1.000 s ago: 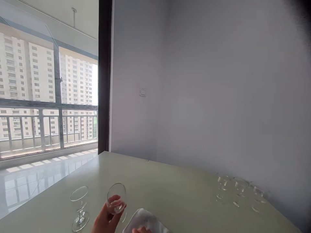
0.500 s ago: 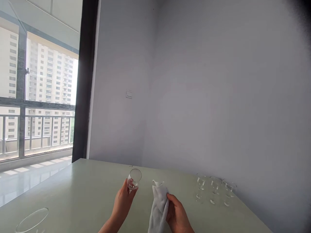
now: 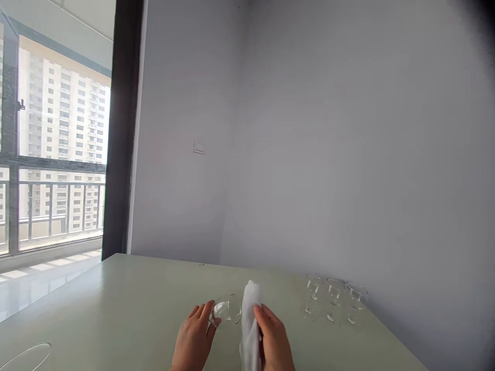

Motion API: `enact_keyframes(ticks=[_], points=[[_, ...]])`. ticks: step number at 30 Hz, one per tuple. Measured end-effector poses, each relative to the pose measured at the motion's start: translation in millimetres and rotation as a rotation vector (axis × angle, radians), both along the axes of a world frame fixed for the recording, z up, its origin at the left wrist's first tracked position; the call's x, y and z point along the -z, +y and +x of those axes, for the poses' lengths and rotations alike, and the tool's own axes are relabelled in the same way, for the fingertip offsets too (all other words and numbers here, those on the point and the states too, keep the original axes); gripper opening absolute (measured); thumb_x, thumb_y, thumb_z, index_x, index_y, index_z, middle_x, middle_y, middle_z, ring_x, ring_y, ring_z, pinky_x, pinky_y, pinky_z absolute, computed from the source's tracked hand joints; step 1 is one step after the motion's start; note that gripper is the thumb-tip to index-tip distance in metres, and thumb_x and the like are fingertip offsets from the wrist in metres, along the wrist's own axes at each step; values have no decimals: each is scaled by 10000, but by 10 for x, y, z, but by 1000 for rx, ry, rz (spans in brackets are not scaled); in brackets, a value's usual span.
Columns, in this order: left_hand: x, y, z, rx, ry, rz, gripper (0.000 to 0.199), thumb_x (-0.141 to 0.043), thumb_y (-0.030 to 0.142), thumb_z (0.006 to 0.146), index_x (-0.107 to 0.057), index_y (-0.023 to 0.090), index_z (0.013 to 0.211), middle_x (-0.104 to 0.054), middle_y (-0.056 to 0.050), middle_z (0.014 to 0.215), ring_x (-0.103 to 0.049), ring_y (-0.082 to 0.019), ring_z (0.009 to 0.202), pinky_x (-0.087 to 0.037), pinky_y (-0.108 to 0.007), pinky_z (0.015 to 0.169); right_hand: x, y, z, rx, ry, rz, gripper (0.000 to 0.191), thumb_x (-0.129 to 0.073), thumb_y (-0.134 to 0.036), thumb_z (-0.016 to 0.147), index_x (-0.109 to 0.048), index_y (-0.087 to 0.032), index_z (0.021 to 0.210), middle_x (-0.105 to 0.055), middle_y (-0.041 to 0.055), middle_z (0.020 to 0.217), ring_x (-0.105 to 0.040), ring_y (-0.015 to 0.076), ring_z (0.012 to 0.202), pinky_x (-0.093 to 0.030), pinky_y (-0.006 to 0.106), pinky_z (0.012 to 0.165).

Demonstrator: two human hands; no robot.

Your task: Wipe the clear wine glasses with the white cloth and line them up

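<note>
Tabletop (image 3: 131, 314) bears three glasses (image 3: 334, 293) right of the cloth (image 3: 250, 309).

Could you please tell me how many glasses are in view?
5: one held glass in the left hand, three standing glasses on the right side of the table, and a cut-off glass at the lower left, only its rim showing. More could be out of frame.

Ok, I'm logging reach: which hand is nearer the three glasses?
Right. The right hand, holding the cloth, is left of the three glasses; the left hand, holding another glass, is farther left.
</note>
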State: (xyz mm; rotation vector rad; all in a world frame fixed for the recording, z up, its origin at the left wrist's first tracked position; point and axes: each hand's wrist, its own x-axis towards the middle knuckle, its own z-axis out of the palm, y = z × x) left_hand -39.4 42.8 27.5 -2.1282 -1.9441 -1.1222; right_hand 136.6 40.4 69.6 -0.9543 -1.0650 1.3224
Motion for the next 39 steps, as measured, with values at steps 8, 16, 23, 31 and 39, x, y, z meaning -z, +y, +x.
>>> enact_keyframes(ticks=[8,16,23,31,39], points=[[174,45,37,42,171,2,296,-455,63,770,-544,199,1018,-668,-8,846,-554,-190,820,-422,-316,728,126,-27,-168,-458,-298,23,564,-557,-178,609,-536,-141,1172,-600,-23,626,-622,149,483,-393,180,394],[118,2,82,116,470,396,471,-558,38,719,-507,225,1148,-640,34,745,-545,-195,808,-344,-390,852,330,110,30,-390,-191,-196,490,-684,-303,603,-560,-97,1030,-620,-5,545,-590,134,437,-356,172,352],[-170,-44,18,276,477,345,318,-628,220,772,-551,206,1080,-631,29,651,-516,-164,625,-358,-305,643,206,106,214,-491,-191,-129,595,-708,-299,590,-521,-95,1117,-622,-9,595,-578,127,439,-386,202,402],[-656,-223,3,622,91,-571,155,-555,329,790,-644,206,759,-608,47,618,-536,-117,588,-371,-202,534,-6,-217,324,-459,-445,16,413,-788,-186,469,-691,-150,869,-617,-25,712,-579,160,728,-403,222,644],[-601,-408,80,399,616,144,326,-521,327,841,-565,233,1150,-653,-31,681,-569,-208,702,-428,-363,737,218,-225,310,-444,35,-124,519,-819,-410,458,-687,-124,871,-587,-3,617,-548,117,556,-410,227,592]])
